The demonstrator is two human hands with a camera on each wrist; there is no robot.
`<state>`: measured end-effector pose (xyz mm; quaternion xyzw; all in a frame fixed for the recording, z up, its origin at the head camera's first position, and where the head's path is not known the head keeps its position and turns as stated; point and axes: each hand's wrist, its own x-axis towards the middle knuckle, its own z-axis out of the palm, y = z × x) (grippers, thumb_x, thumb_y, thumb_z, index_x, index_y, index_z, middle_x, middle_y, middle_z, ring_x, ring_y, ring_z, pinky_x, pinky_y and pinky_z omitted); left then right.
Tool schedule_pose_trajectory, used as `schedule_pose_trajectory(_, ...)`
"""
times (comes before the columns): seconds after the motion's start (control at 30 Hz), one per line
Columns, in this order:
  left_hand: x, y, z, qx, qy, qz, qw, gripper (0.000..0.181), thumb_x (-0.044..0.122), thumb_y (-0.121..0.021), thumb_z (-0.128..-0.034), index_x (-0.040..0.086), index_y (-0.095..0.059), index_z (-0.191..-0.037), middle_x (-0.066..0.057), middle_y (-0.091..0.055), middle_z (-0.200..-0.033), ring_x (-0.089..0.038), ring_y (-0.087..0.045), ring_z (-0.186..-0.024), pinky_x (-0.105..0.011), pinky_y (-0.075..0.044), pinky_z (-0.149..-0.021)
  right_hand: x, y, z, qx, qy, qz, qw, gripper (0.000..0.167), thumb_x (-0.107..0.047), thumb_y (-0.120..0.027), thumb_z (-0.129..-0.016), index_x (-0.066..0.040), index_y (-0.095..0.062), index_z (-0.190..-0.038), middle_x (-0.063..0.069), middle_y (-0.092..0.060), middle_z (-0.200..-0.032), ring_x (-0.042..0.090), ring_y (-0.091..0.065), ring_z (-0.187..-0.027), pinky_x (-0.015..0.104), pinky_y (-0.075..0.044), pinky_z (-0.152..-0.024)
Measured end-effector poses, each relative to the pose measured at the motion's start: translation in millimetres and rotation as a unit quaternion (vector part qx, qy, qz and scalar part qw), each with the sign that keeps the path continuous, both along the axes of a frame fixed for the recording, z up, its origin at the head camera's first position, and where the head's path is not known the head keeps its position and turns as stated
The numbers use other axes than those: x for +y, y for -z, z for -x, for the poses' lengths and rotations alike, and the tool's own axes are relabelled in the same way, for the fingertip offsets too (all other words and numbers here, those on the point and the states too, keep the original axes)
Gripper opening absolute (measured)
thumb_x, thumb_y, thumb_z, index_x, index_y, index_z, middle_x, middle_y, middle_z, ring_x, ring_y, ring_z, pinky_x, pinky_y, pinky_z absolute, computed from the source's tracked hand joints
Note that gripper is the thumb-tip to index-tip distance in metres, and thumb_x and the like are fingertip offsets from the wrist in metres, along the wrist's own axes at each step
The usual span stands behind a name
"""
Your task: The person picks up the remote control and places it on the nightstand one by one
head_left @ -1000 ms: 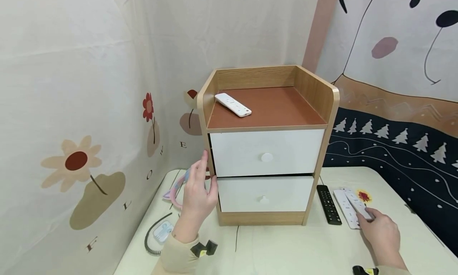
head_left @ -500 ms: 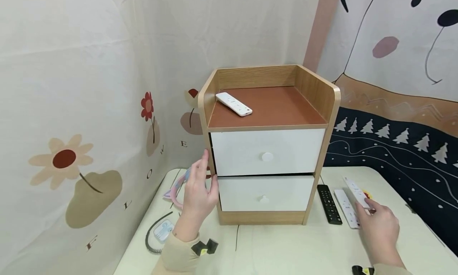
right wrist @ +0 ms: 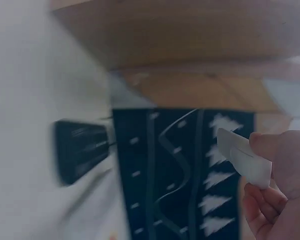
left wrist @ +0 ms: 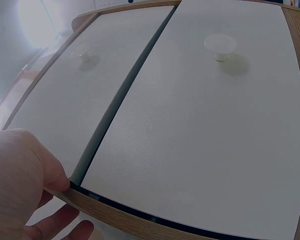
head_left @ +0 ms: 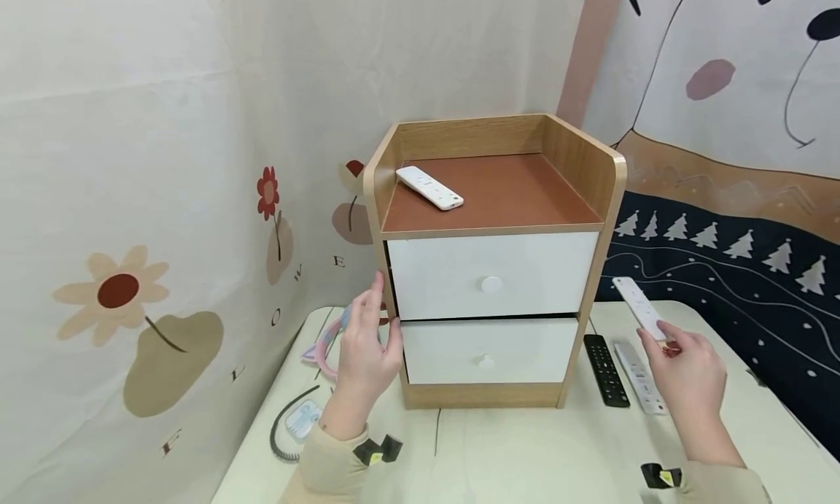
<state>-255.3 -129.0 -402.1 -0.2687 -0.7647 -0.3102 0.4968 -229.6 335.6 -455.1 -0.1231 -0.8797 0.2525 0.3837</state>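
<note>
A small wooden cabinet (head_left: 485, 396) with two white drawers stands on the table. My left hand (head_left: 367, 351) rests against its left side panel, fingers extended along the side and thumb at the front edge; in the left wrist view the thumb (left wrist: 57, 175) touches that edge beside the gap between the drawers. My right hand (head_left: 692, 376) pinches a white remote control (head_left: 638, 307) by its near end, raised above the table to the right of the cabinet. Below it lie a black remote (head_left: 606, 371) and another white remote (head_left: 639, 378). A third white remote (head_left: 429, 188) lies on the cabinet's brown top.
Left of the cabinet are a pink headband (head_left: 321, 354), a dark coiled band (head_left: 278, 438) and a small light-blue item (head_left: 303, 420). The upper drawer (head_left: 446, 278) sits slightly askew. Printed cloth (head_left: 722, 270) hangs behind the table (head_left: 525, 453).
My right hand has lifted the white remote from beside the other white one, moving it up and slightly left. The left hand has stayed against the cabinet's side.
</note>
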Motion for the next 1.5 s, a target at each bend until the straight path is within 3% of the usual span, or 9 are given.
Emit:
schedule_pose_trajectory(0.33, 1.5, 1.2, 0.1, -0.01, 0.002, 0.003, 0.9999, 0.09, -0.015, -0.07, -0.0874, 0.003, -0.038, -0.169, -0.028, -0.063, -0.123, -0.029, -0.072, -0.086, -0.04, -0.067, -0.069, -24.5, -72.1, 2.7, 0.097, -0.02, -0.014, 0.9949, 0.042, -0.024, -0.083, -0.098, 0.001, -0.077, -0.132, 0.034, -0.076, -0.11, 0.05, -0.073, -0.1, 0.06, -0.045, -0.09)
schedule_pose_trajectory(0.6, 0.9, 3.0, 0.7, -0.011, -0.001, 0.004, 0.9999, 0.091, -0.015, -0.07, -0.087, 0.004, -0.037, -0.17, -0.027, -0.063, -0.123, -0.028, -0.072, -0.086, -0.04, -0.066, -0.068, -40.3, -125.8, 6.2, 0.145, -0.036, 0.003, 0.9888, 0.045, -0.027, -0.082, -0.099, -0.004, -0.076, -0.137, 0.031, -0.074, -0.12, 0.047, -0.071, -0.103, 0.036, -0.034, -0.094)
schedule_pose_trajectory(0.73, 1.0, 2.4, 0.7, -0.008, -0.003, 0.005, 1.0, 0.091, -0.015, -0.07, -0.0867, 0.004, -0.038, -0.169, -0.027, -0.063, -0.123, -0.028, -0.072, -0.086, -0.04, -0.066, -0.068, -45.9, -148.8, 6.7, 0.183, -0.043, 0.0, 0.9821, 0.045, -0.029, -0.083, -0.099, -0.006, -0.076, -0.138, 0.03, -0.074, -0.123, 0.042, -0.071, -0.099, 0.016, -0.031, -0.093)
schedule_pose_trajectory(0.77, 1.1, 2.0, 0.7, -0.007, -0.002, 0.005, 1.0, 0.091, -0.015, -0.071, -0.0866, 0.003, -0.038, -0.169, -0.027, -0.063, -0.123, -0.028, -0.072, -0.086, -0.04, -0.066, -0.068, -47.0, -154.1, 6.6, 0.196, -0.044, 0.0, 0.9796, 0.045, -0.029, -0.083, -0.099, -0.006, -0.077, -0.138, 0.03, -0.075, -0.123, 0.039, -0.07, -0.097, 0.012, -0.029, -0.092)
schedule_pose_trajectory(0.87, 1.3, 0.8, 0.9, -0.003, -0.002, 0.006, 1.0, 0.091, -0.016, -0.071, -0.0865, 0.003, -0.038, -0.169, -0.027, -0.063, -0.122, -0.028, -0.071, -0.086, -0.039, -0.065, -0.067, -49.8, -168.5, 4.8, 0.233, -0.043, 0.007, 0.9716, 0.045, -0.032, -0.084, -0.099, -0.008, -0.078, -0.137, 0.029, -0.075, -0.122, 0.009, -0.067, -0.093, 0.003, -0.032, -0.089)
schedule_pose_trajectory(0.93, 1.6, -0.1, 0.9, -0.002, -0.001, 0.006, 1.0, 0.091, -0.016, -0.071, -0.0865, 0.003, -0.038, -0.169, -0.027, -0.063, -0.122, -0.028, -0.071, -0.085, -0.039, -0.065, -0.067, -51.2, -176.5, 3.3, 0.254, -0.042, 0.007, 0.9662, 0.046, -0.035, -0.083, -0.099, -0.008, -0.078, -0.136, 0.03, -0.075, -0.122, -0.013, -0.056, -0.094, -0.001, -0.034, -0.087)
schedule_pose_trajectory(1.03, 1.8, -1.0, 0.8, -0.001, -0.002, 0.006, 1.0, 0.09, -0.016, -0.071, -0.0864, 0.002, -0.038, -0.169, -0.027, -0.063, -0.122, -0.028, -0.072, -0.085, -0.039, -0.065, -0.067, -54.2, -185.4, 1.3, 0.281, -0.041, 0.013, 0.9586, 0.047, -0.038, -0.082, -0.099, -0.008, -0.079, -0.135, 0.031, -0.075, -0.121, -0.03, -0.043, -0.095, -0.002, -0.036, -0.086)
schedule_pose_trajectory(1.27, 1.7, -0.7, -0.8, -0.008, -0.008, 0.005, 0.9999, 0.09, -0.015, -0.07, -0.087, 0.002, -0.038, -0.169, -0.027, -0.063, -0.122, -0.029, -0.071, -0.085, -0.039, -0.065, -0.067, -67.5, -198.2, -1.4, 0.346, -0.047, 0.027, 0.9366, 0.046, -0.043, -0.084, -0.097, -0.011, -0.082, -0.13, 0.029, -0.077, -0.117, -0.027, -0.046, -0.097, 0.017, -0.034, -0.093)
schedule_pose_trajectory(1.5, 0.5, 0.4, -2.2, -0.017, -0.012, 0.002, 0.9998, 0.089, -0.014, -0.07, -0.088, 0.002, -0.037, -0.169, -0.028, -0.063, -0.123, -0.03, -0.072, -0.086, -0.041, -0.065, -0.066, -97.9, -206.9, -7.7, 0.431, -0.07, 0.051, 0.8982, 0.039, -0.032, -0.093, -0.088, -0.009, -0.086, -0.119, 0.032, -0.077, -0.111, -0.015, -0.054, -0.099, 0.007, -0.038, -0.087)
